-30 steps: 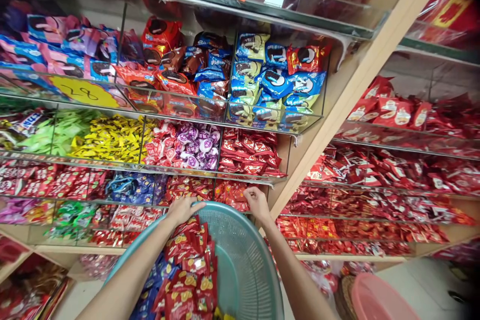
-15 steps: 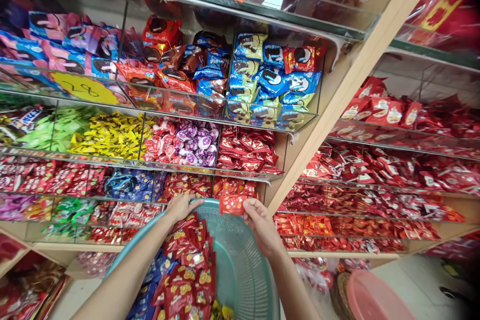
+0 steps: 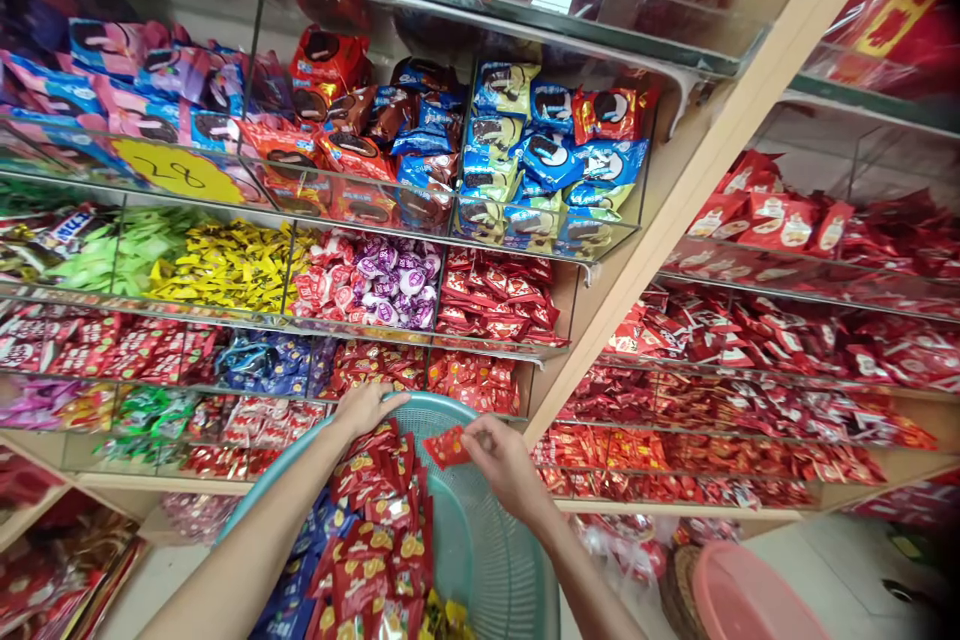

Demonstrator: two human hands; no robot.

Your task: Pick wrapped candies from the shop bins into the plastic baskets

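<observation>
A round teal plastic basket [image 3: 495, 540] stands low in front of me. My left hand [image 3: 365, 410] grips its far rim, thumb stretched along the edge and part of the fingers out of sight. My right hand [image 3: 504, 460] pinches a small red candy packet [image 3: 445, 447] by its right end, above the basket's inside. Below, red packets with orange fruit pictures [image 3: 375, 550] are heaped in the left half of the basket. Blue packets [image 3: 296, 560] lie to their left, and a few yellow ones [image 3: 444, 615] show at the bottom edge.
Glass-fronted shelves of wrapped sweets face me. The nearest compartment, beyond the rim, holds red packets [image 3: 474, 380]. A slanting wooden upright [image 3: 675, 220] divides the shelving. A pink tub [image 3: 750, 595] stands at the lower right. A yellow price tag [image 3: 180, 170] reads 28.
My right hand has moved down and slightly left with the red candy packet, from the far rim to over the basket's inside. My left hand has stayed on the rim.
</observation>
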